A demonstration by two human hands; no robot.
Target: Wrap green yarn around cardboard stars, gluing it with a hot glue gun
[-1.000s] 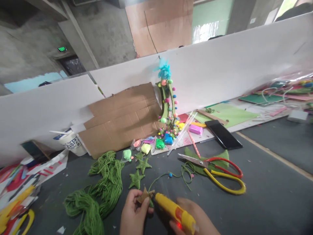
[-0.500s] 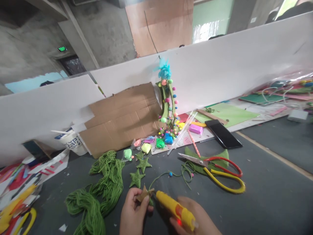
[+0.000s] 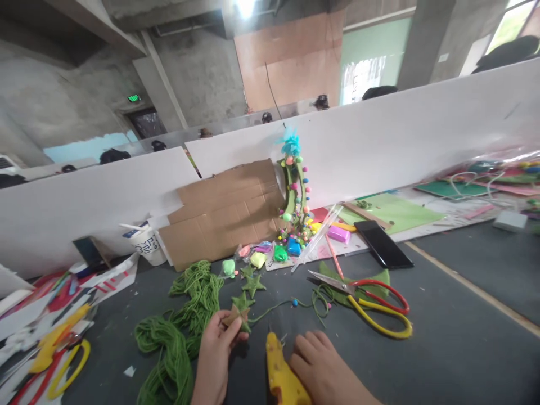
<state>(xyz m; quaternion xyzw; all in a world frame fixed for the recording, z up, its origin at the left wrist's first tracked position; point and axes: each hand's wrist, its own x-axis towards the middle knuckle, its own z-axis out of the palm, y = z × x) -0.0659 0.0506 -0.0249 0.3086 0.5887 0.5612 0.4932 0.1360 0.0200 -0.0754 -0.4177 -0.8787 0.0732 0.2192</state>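
My left hand (image 3: 219,350) pinches a small felt star (image 3: 238,319), green with a brown piece on it. Green yarn (image 3: 270,311) trails from beside the star to the right, with a blue bead (image 3: 295,302) on it. More green stars (image 3: 253,286) lie just beyond. A yellow hot glue gun (image 3: 279,372) rests on the table, nozzle pointing away from me. Right beside it is my right hand (image 3: 317,360), knuckles up and fingers curled; its palm is hidden. No finger shows wrapped around the gun.
Green yarn skeins (image 3: 196,298) lie at left. Scissors (image 3: 367,298) rest on green felt at right, near a phone (image 3: 383,244). Behind stand cardboard (image 3: 223,214), a pompom-decorated piece (image 3: 291,188) and a paper cup (image 3: 147,246). A white partition (image 3: 379,146) crosses the back.
The glue gun has gone from my right hand's grip at the star down to the table. My left hand has shifted left with the star. The view has tilted up.
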